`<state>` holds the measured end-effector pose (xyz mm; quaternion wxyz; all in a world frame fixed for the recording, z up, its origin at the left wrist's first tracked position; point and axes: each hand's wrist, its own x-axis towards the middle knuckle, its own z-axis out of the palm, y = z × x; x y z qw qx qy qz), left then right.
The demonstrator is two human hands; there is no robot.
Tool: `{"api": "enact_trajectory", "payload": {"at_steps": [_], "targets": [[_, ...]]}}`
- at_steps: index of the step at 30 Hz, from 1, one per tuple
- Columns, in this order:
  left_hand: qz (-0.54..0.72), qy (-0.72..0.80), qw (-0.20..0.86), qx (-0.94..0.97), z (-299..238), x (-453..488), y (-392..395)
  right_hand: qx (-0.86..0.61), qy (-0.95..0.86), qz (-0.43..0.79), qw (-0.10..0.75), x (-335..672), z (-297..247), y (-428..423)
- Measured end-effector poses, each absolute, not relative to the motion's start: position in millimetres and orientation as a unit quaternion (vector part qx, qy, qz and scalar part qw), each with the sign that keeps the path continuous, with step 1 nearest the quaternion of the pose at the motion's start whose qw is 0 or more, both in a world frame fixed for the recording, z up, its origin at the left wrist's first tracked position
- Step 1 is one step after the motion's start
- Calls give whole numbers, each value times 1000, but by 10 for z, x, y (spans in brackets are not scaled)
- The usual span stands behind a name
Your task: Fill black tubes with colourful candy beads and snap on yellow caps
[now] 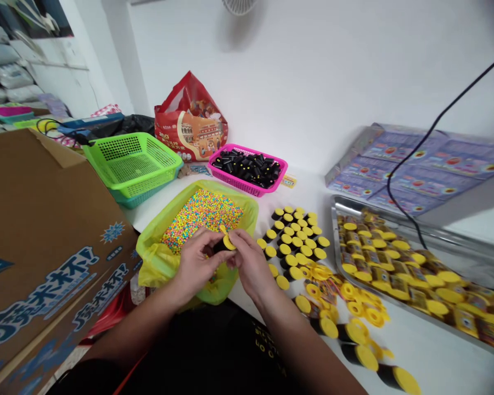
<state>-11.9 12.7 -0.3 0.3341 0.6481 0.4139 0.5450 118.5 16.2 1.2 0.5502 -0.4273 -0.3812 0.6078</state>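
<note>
My left hand [198, 262] grips a small black cup with a yellow top [224, 243]. On its right side, the fingers of my right hand [250, 262] close on the cup's yellow part, and a bit of yellow sticks up there. Both hands are over a container lined with a yellow plastic bag [152, 271], filled with small multicoloured beads [197, 211]. To the right of my hands stand many similar black cups with yellow lids [296, 241]. Loose yellow ring-shaped pieces [364, 304] lie in a heap nearer to me.
A pink basket [247, 190] holds black cups. Behind the beads are a green basket [134, 164] and a red bag [189, 126]. A cardboard box [45, 236] stands at left. On the right, a metal tray [335, 219] holds yellow-lidded cups near purple boxes [415, 164]; a black cable [432, 131] hangs there.
</note>
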Motion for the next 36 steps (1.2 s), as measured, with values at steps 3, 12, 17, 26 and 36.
{"api": "enact_trajectory", "payload": {"at_steps": [3,12,17,26,36], "targets": [[559,414,332,637,-21,-127,109,-439,-370,617,539,1176,18,158],[583,422,365,591,-67,-127,139,-432,-342,613,566,1101,-14,181],[494,414,552,530,-13,-121,123,-439,-388,561,584,1070,47,188],[545,399,560,480,20,-22,35,-411,-312,635,574,1019,-31,153],[593,404,553,423,-115,55,79,-399,-308,621,600,948,-104,194]]}}
